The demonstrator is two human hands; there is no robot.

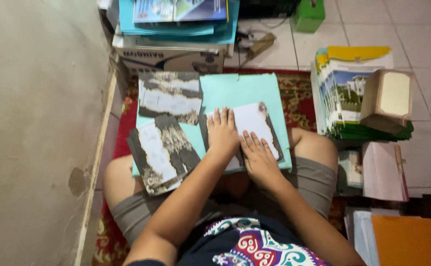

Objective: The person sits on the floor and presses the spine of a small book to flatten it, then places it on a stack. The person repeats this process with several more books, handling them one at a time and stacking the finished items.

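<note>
Seated person's lap with a turquoise folder [240,91] across it, white card with dark patterned edge [255,123] lying on the folder, left hand [222,132] and right hand [258,157] pressed flat on the card, fingers spread, two stacks of similar cards [168,123] just beside on the left

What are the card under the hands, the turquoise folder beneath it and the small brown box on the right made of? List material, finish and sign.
Card: seems paper or thin card, matte white with dark patterned edges; it lies flat under both hands.
Turquoise folder: likely matte cardstock; flat, uniform colour, no glare.
Brown box: looks like cardboard; dull brown walls, pale inside.
</note>
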